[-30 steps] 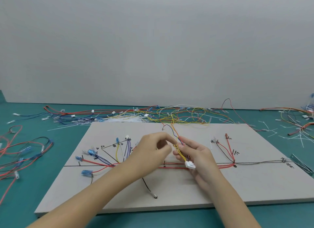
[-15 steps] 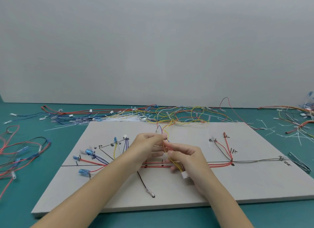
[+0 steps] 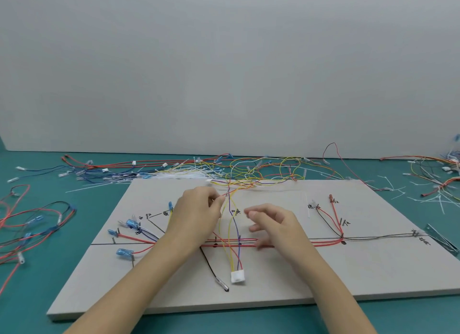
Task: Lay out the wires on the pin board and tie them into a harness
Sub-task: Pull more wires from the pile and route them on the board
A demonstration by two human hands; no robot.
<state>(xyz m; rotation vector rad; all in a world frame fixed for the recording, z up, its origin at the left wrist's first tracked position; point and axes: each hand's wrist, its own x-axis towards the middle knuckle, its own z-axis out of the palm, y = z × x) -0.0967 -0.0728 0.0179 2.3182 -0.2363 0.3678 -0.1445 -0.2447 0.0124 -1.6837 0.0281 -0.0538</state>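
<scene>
Nearest me, the white connector [image 3: 237, 276] lies flat on the pin board [image 3: 373, 271]; its yellow, red and purple leads [image 3: 230, 234] run away across the red trunk wires [image 3: 231, 242]. Step in hand: routing this branch. My right hand [image 3: 272, 225] hovers, fingers loosely spread, holding nothing. My left hand [image 3: 196, 214] pinches the leads further up. Next, the leads probably need seating along the marked line. Spare wires [image 3: 249, 169] lie on the far worktop.
</scene>
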